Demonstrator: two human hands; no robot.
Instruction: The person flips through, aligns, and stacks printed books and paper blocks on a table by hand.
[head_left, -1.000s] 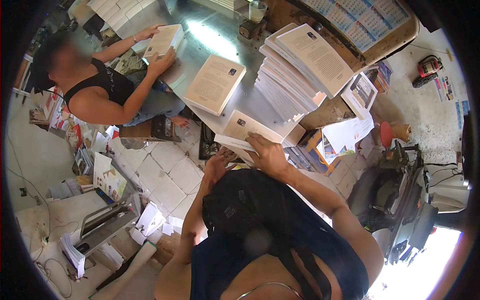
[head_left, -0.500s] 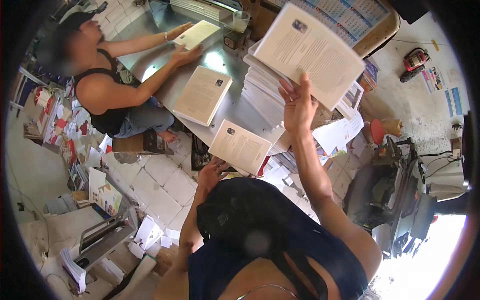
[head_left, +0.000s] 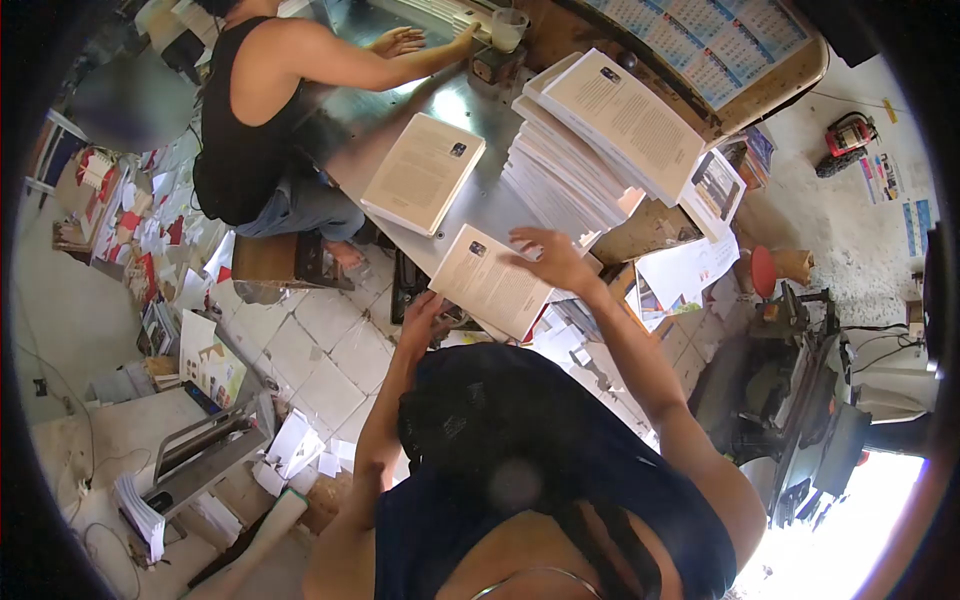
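Note:
My left hand (head_left: 424, 319) is at the lower left edge of the nearest stack of printed pages (head_left: 487, 285), its fingers apart and partly hidden against the edge. Over the right side of that stack reaches my right hand (head_left: 556, 260), open, fingers spread, holding nothing. The top page carries text and a small dark picture. Another printed stack (head_left: 422, 175) lies further left on the metal table (head_left: 480, 205). To the right stands a tall pile of similar page blocks (head_left: 630, 125), the topmost lying slanted.
A person in a black top (head_left: 250, 120) sits at the table's far left, arms stretched over it. A cup (head_left: 508, 30) stands at the back beside a calendar sheet (head_left: 715, 45). Paper scraps (head_left: 165, 230) litter the floor. A dark machine (head_left: 770, 390) stands right.
My right hand has let go of the printed block, now on top of the tall pile, and moved down to the nearest stack. The other person's hands have left the light block they held.

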